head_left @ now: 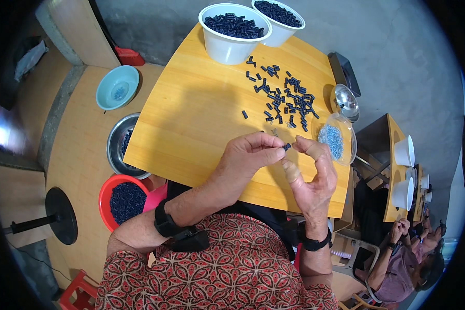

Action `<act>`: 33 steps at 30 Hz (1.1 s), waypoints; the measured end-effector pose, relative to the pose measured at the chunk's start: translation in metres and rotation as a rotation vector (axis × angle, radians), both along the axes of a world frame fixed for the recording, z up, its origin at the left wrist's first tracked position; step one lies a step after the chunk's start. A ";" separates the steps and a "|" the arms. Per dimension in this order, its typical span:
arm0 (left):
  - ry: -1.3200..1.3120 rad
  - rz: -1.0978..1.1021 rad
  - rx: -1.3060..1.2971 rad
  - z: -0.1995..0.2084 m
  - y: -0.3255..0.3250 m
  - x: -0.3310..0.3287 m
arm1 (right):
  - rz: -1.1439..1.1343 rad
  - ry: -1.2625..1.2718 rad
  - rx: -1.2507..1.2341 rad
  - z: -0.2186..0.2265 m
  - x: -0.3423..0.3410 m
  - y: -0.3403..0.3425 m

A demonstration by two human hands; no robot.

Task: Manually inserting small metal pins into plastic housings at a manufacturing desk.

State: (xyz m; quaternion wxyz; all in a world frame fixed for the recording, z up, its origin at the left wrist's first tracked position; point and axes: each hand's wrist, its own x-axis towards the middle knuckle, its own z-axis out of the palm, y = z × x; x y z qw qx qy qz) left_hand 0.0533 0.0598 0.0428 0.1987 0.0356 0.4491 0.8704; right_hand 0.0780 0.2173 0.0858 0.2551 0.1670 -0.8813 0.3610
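Observation:
My left hand (245, 155) pinches a small black cylindrical plastic piece (287, 147) between thumb and forefinger, above the near part of the yellow wooden table (191, 134). Close beside it, my right hand (315, 181) has its thumb and forefinger apart, one on either side of the piece's free end, with pale coverings on those fingertips. Many similar black pieces (300, 103) lie scattered beyond my hands. To their right stands a clear round tub (352, 147) of tiny pale-blue bits. A few tiny clear bits (275, 133) lie just past my left fingertips.
Two white buckets (227, 50) full of black pieces stand at the far edge. A metal bowl (346, 101) and a dark tray (343, 72) are at right. Left of the table are a teal basin (106, 85), a steel basin (114, 150) and a red basin (104, 199). People sit at right.

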 end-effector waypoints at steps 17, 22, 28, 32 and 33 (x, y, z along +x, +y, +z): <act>-0.041 -0.101 -0.003 0.002 -0.004 -0.002 | 0.054 0.118 0.215 -0.001 -0.008 0.003; -0.084 -0.116 0.006 0.006 -0.006 -0.003 | 0.071 0.104 0.255 0.007 -0.006 0.002; 0.006 -0.063 -0.050 0.005 -0.002 -0.001 | 0.122 -0.105 -0.067 0.007 -0.011 0.013; 0.035 -0.031 -0.084 0.005 -0.001 0.001 | 0.077 -0.151 -0.125 0.005 -0.009 0.005; 0.039 -0.004 -0.100 0.004 0.000 0.002 | 0.034 -0.141 -0.102 0.005 -0.007 0.002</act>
